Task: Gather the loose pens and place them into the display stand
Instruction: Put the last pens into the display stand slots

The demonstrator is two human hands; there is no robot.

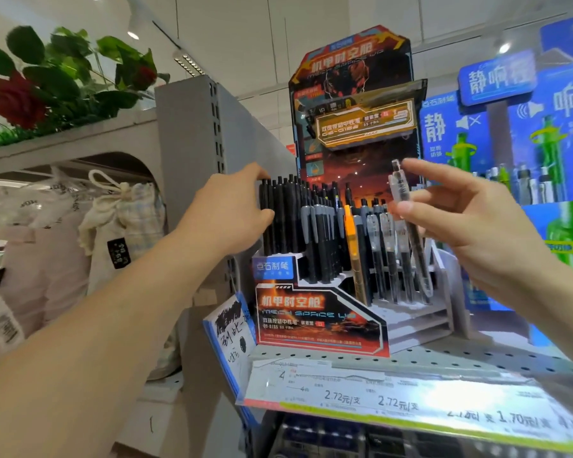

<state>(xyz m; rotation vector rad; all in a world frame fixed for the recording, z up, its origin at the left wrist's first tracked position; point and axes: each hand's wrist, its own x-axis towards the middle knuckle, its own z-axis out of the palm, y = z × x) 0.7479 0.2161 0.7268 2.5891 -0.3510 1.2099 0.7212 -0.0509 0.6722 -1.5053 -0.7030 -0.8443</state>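
Observation:
A red and black cardboard display stand [318, 322] sits on a perforated shelf, its stepped tiers filled with several upright pens. My left hand [235, 209] grips a bunch of black pens [278, 219] at the stand's left side. My right hand [477, 219] pinches one clear pen with a black refill [407, 223] between thumb and fingers. That pen hangs nearly upright with its tip low over the stand's right tier. An orange pen [353, 246] stands among grey and clear pens in the middle.
The perforated shelf [444, 361] carries a strip of price tags [377, 398] along its front edge. A blue and green pen display [526, 133] stands to the right. A scribbled test pad [234, 332] leans at the stand's left. A grey shelf upright [196, 133] and cloth bags [123, 226] lie left.

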